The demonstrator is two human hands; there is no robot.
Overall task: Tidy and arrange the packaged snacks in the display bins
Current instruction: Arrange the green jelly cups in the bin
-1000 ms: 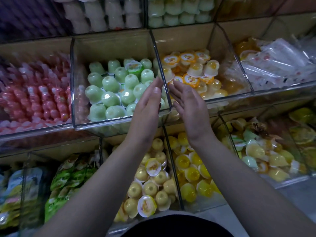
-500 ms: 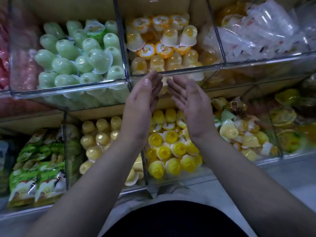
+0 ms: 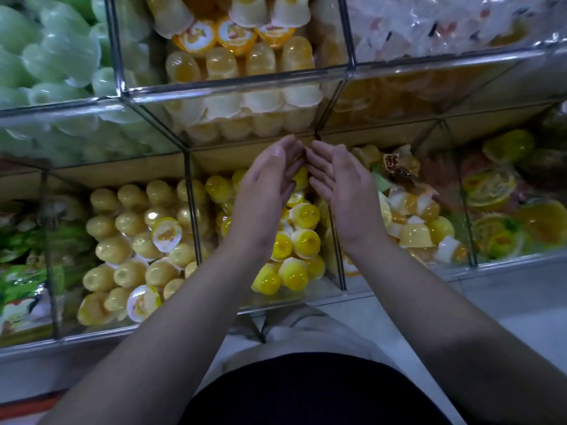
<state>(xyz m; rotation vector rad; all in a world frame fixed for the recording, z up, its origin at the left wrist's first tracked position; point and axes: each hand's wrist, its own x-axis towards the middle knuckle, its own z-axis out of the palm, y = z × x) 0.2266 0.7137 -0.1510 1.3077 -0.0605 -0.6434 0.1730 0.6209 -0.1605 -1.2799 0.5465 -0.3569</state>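
2 hands, left hand (image 3: 264,191) and right hand (image 3: 340,188), palms facing; fingers (image 3: 322,161) straight, pressed together, holding nothing, tips nearly meeting. Yellow jelly cups (image 3: 302,242) lie just below the fingers in their bin (image 3: 306,297), probably about to be gathered.

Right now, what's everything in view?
green jelly cups: many, green, upper left bin
orange jelly cups: many, orange, upper middle bin
wrapped packets: many, clear, upper right bin
green packets: several, green, lower far-left bin
pale jelly cups: many, dull yellow, lower left-centre bin
yellow jelly cups: many, bright yellow, lower centre bin
mixed jelly cups: many, assorted, lower right-centre bin
large jelly cups: several, orange, lower far-right bin
left hand: one, open, over lower centre bin
right hand: one, open, beside it
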